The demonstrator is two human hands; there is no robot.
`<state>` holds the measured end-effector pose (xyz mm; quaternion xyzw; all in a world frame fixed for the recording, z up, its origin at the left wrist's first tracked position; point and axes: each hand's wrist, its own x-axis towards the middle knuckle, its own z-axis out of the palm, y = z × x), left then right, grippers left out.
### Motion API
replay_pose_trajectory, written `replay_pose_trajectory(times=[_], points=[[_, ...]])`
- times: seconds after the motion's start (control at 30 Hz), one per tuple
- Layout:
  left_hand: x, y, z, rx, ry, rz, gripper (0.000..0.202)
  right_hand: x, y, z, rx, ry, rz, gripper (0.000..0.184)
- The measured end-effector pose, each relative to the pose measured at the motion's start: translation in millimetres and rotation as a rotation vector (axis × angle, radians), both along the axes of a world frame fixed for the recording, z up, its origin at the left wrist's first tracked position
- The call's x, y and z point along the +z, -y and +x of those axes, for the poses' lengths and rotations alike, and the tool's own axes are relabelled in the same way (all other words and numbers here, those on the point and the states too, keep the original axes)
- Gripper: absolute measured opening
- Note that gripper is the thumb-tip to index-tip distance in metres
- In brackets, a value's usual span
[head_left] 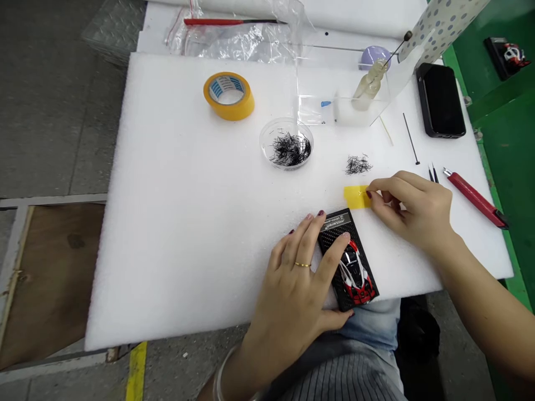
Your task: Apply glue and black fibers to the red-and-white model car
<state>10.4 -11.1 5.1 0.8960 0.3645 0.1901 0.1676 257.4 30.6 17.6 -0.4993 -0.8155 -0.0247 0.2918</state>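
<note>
Head view shows a small red-and-white model car [355, 271] fixed on a black carbon-pattern base [339, 225], lying at the near edge of a white foam sheet [175, 223]. The left hand [298, 284] lies over the base's left side, fingers spread flat and the index fingertip touching the car's front; it presses rather than grips. Just beyond the base lies a yellow tape strip [356, 196], and the right hand [412, 209] pinches its right end between thumb and forefinger. Farther out sit a little heap of black bristles [358, 165], a clear dish of the same bristles [286, 143] and a yellow tape roll [229, 96]. To the right lie tweezers [433, 174], a red-handled tool [476, 199] and a black phone [441, 100].
</note>
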Motion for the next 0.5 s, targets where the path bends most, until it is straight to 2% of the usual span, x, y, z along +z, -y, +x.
replay_pose_trajectory(times=[0.1,0.23,0.37,0.5], points=[[0.4,1,1,0.015,0.001,-0.019,0.114,13.6,18,-11,-0.082,-0.133,-0.039,0.021],[2.1,9,9,0.101,0.005,-0.038,0.112,24.9,70,-42,-0.238,-0.219,-0.040,0.033],[0.3,20,18,0.219,0.029,-0.042,0.092,14.8,113,-72,-0.351,-0.322,-0.099,0.044],[-3.9,23,20,0.231,0.057,-0.045,0.078,-2.0,120,-84,-0.396,-0.393,-0.044,0.043]])
